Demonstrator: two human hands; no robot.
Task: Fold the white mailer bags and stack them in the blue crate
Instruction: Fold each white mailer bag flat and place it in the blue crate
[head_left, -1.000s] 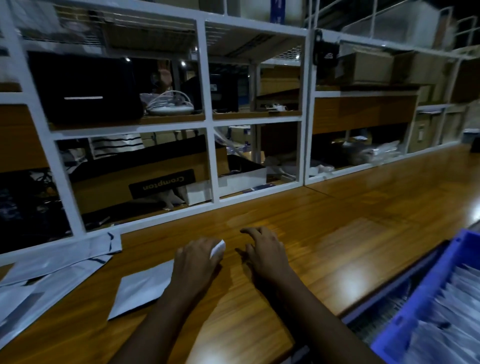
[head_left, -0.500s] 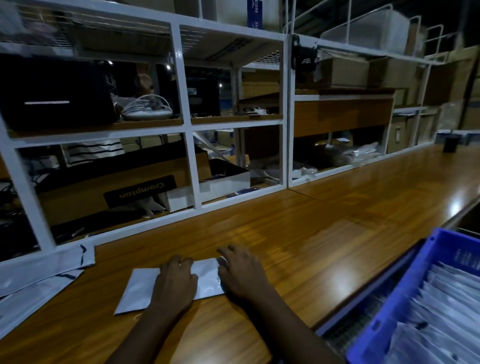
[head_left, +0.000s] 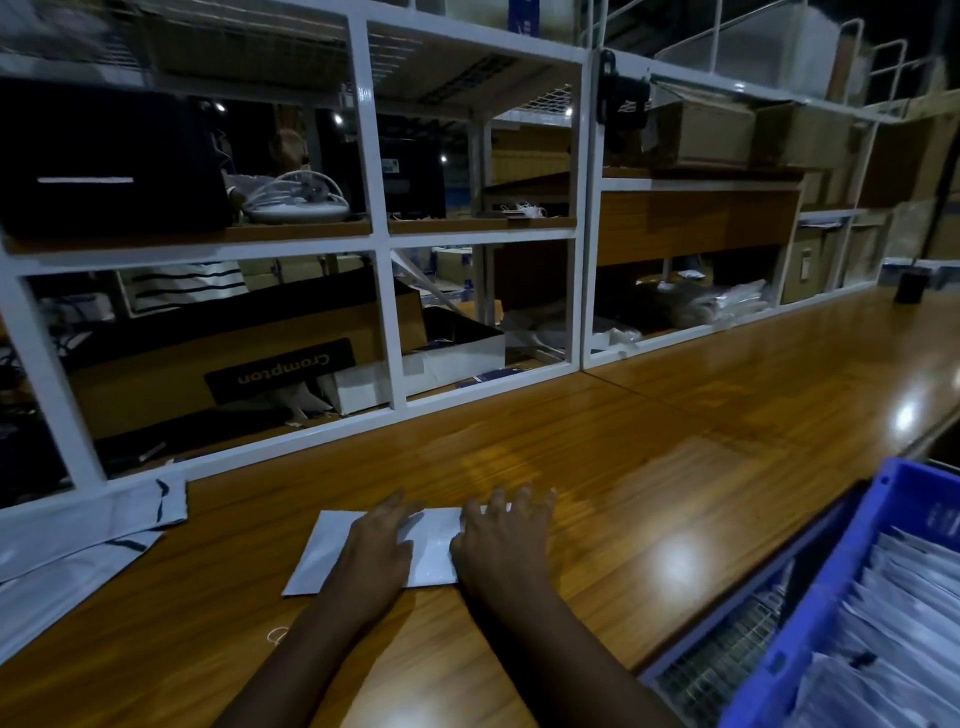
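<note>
Both hands are down on the mailer (head_left: 324, 553), low in the centre of the frame. It lies flat on the wooden table (head_left: 675, 415). The left hand (head_left: 376, 553) lies across its middle, fingers straight and flat, gripping nothing. The right hand (head_left: 501, 545) covers the right end, fingers spread and straight, palm down, also pressing rather than holding. A strip of white shows between the two hands.

At lower right sits the blue crate (head_left: 852, 561), off the table's near edge, with white folded bags (head_left: 909, 623) standing in rows inside. At far left, more unfolded bags (head_left: 78, 535) lie in a loose pile against the white shelf frame (head_left: 384, 312). Behind the frame is a brown box (head_left: 156, 379) marked Crompton.
</note>
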